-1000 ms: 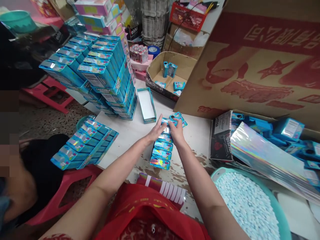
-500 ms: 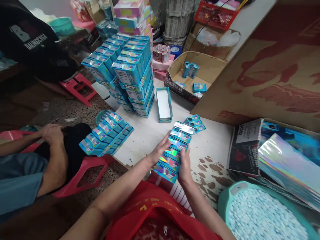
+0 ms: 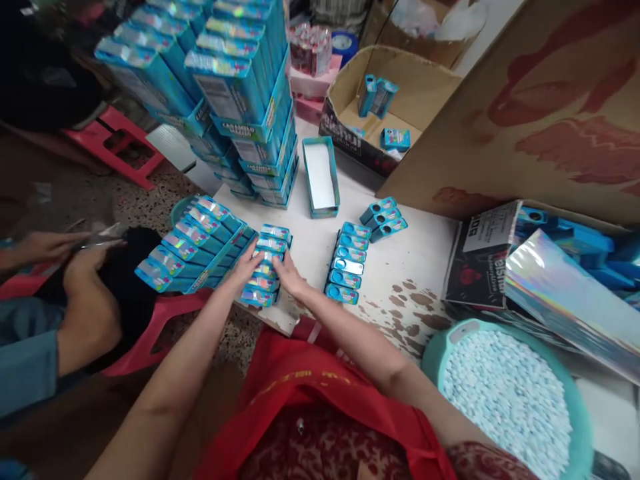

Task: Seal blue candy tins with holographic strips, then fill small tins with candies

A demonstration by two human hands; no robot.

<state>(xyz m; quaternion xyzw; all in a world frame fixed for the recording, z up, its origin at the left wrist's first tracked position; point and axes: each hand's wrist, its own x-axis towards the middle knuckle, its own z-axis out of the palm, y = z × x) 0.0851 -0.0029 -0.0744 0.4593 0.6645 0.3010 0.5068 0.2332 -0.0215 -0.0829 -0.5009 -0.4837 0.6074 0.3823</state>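
A row of small, shiny blue candy boxes (image 3: 267,263) is at the table's left front. My left hand (image 3: 244,268) presses its left side and my right hand (image 3: 289,272) its right, so the row is gripped between them. To the right stands a second row of blue candy boxes (image 3: 347,263), round holes in their tops. Three more holed boxes (image 3: 384,219) lie behind it. Left of my hands, a display tray of candy boxes (image 3: 197,247) sits tilted at the table's edge. An open blue tray (image 3: 321,179) with a white inside lies farther back.
Tall stacks of filled blue trays (image 3: 245,100) rise at the back left. A cardboard carton (image 3: 345,137) holds a few boxes. On the right are another carton (image 3: 480,260) and a teal basin (image 3: 433,363) of pale blue candies. A seated person's arm (image 3: 90,300) is at left.
My hands have moved left with a row of candy boxes. A separate holed row now stands on the table near where they were. The view has shifted closer.
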